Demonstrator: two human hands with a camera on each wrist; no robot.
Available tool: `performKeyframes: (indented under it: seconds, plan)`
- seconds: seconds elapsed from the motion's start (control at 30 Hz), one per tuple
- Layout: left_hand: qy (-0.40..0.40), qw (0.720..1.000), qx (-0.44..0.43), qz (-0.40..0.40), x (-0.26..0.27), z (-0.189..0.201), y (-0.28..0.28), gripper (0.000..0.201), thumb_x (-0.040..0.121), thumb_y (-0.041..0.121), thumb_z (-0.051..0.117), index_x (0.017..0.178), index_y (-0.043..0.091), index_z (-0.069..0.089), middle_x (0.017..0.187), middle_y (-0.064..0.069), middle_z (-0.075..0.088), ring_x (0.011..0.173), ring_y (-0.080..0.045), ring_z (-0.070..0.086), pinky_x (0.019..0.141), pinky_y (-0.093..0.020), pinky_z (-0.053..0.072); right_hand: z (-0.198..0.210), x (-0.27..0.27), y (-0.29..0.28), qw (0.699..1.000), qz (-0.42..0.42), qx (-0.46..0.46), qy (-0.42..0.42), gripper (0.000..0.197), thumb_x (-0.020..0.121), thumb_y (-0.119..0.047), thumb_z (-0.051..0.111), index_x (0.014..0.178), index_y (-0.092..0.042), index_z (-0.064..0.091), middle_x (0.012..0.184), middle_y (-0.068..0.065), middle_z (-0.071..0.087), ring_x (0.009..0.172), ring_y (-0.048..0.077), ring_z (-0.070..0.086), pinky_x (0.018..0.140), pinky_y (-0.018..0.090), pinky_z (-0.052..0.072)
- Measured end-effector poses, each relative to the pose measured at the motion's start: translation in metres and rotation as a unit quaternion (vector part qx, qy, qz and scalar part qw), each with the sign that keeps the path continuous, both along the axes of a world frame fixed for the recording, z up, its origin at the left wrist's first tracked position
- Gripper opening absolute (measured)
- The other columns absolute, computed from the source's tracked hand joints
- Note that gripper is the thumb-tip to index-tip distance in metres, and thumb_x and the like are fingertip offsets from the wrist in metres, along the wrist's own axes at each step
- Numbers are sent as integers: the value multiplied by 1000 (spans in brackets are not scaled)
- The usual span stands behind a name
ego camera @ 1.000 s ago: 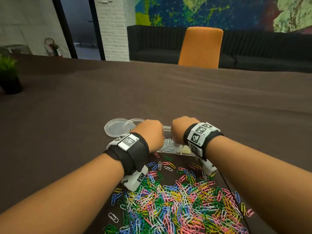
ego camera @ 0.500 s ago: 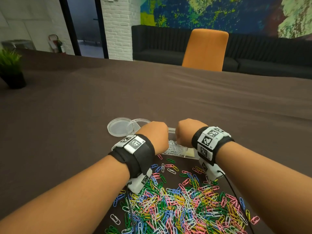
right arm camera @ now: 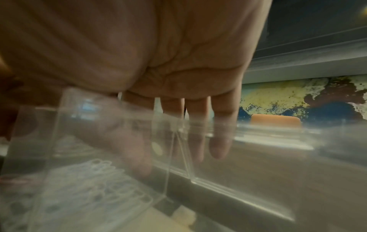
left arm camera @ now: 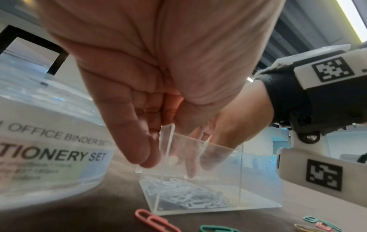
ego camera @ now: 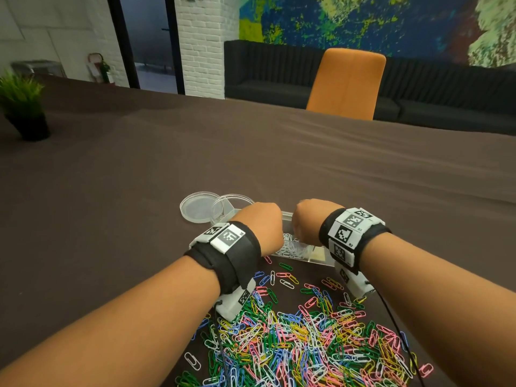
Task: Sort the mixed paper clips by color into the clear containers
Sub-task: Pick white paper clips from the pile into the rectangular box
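A heap of mixed coloured paper clips (ego camera: 301, 339) lies on the table in front of me. Just beyond it stands a clear divided container (ego camera: 296, 248), and one compartment holds white clips (left arm camera: 182, 196). My left hand (ego camera: 261, 223) hangs at the left corner of the clear container (left arm camera: 218, 180), fingers (left arm camera: 143, 147) straight and pointing down beside the wall, with no clip visible between them. My right hand (ego camera: 305, 219) reaches down into the container with straight fingers (right arm camera: 220, 141) behind the clear wall. In the head view both hands' fingertips are hidden.
Two clear round lids or dishes (ego camera: 199, 210) sit left of the container. A round tub labelled "STATIONERY SET" (left arm camera: 49, 149) stands close on the left. A potted plant (ego camera: 23, 107) is at the far left edge. An orange chair (ego camera: 346, 82) stands across the brown table (ego camera: 111, 219).
Both hands have stayed over the clear container, shifting only slightly. Mostly my head view has tilted.
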State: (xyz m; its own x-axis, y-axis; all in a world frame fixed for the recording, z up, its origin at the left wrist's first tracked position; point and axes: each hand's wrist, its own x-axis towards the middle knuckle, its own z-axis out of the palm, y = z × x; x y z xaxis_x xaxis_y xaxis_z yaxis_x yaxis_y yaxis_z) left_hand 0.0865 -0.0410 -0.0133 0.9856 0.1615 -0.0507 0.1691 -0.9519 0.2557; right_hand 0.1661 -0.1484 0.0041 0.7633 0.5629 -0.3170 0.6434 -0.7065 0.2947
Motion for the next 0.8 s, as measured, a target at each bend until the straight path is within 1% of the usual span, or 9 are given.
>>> performKeyframes:
  seconds: [0.07, 0.13, 0.27, 0.4, 0.47, 0.57, 0.63, 0.73, 0.8]
  plan:
    - [2, 1000, 4, 1, 0, 0, 0, 11, 90, 19, 58, 83, 16, 67, 78, -4, 67, 75, -23, 65, 72, -34, 57, 3, 1, -2, 1000, -5, 9, 4, 19, 90, -20, 59, 71, -14, 59, 71, 1, 57, 58, 16, 51, 62, 29, 50]
    - [0, 1000, 9, -1, 1, 0, 0, 11, 90, 18, 58, 83, 15, 66, 78, -4, 66, 75, -23, 64, 70, -33, 55, 6, 1, -2, 999, -1, 34, 1, 15, 89, -18, 57, 78, -12, 65, 73, 2, 60, 62, 19, 55, 63, 29, 50]
    - [-4, 1000, 23, -6, 0, 2, -2, 10, 91, 19, 56, 85, 15, 63, 77, -4, 62, 74, -25, 61, 64, -30, 47, 2, -2, 6, 999, -5, 48, 11, 13, 88, -24, 66, 95, -13, 71, 93, 3, 67, 76, 21, 62, 69, 31, 53]
    - [4, 1000, 24, -5, 0, 2, -3, 12, 91, 19, 57, 81, 16, 62, 77, -4, 61, 75, -24, 60, 64, -30, 46, -9, 9, 12, 999, 2, 36, 19, 40, 83, -35, 73, 117, -15, 68, 135, 0, 53, 109, 22, 62, 91, 39, 53]
    - [8, 1000, 18, -4, 1, 2, -3, 11, 92, 19, 57, 83, 16, 64, 80, -4, 63, 76, -24, 62, 65, -30, 47, -12, 13, 12, 999, -6, 39, 18, 46, 82, -34, 73, 124, -15, 65, 137, 0, 54, 113, 22, 61, 93, 40, 53]
    - [7, 1000, 7, -2, 0, 2, -3, 11, 90, 18, 56, 87, 16, 67, 82, -3, 66, 77, -23, 64, 67, -32, 51, -15, 12, 10, 998, -23, 64, 13, 30, 86, -24, 67, 115, -16, 66, 103, 1, 68, 87, 21, 68, 80, 37, 59]
    - [9, 1000, 6, -3, -1, 2, -3, 12, 90, 18, 56, 87, 17, 67, 82, -3, 67, 78, -24, 64, 70, -33, 54, -15, 11, 7, 998, -23, 57, 28, 21, 87, -23, 63, 106, -16, 69, 91, 1, 70, 80, 21, 68, 76, 36, 60]
    - [10, 1000, 16, -7, -2, 4, -4, 12, 90, 16, 55, 81, 17, 64, 79, -4, 64, 75, -24, 63, 69, -32, 53, -1, 12, -3, 996, 10, 68, 56, 21, 91, -24, 59, 103, -14, 72, 110, 4, 70, 99, 24, 67, 90, 40, 55]
    - [9, 1000, 21, -7, -2, 4, -5, 13, 89, 14, 54, 78, 16, 62, 75, -4, 62, 73, -24, 62, 66, -31, 51, 16, 13, -14, 984, 8, 156, 89, 17, 91, -24, 61, 93, -14, 74, 123, 2, 66, 111, 21, 63, 99, 39, 49]
